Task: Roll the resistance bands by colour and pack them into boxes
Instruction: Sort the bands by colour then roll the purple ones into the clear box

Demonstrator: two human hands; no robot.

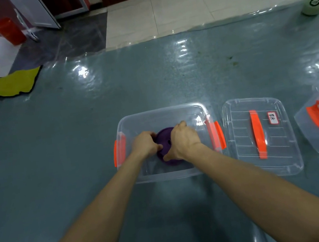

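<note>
A small white label (273, 117) with a red border sits on the clear lid (239, 140) lying just right of the open box; it bears dark handwritten characters, too small and blurred to read. At the far right edge, a pale green bottle (311, 6) shows a round dark emblem (314, 2) on its end, and nothing in it can be made out as letters or numbers. No other writing shows.
</note>
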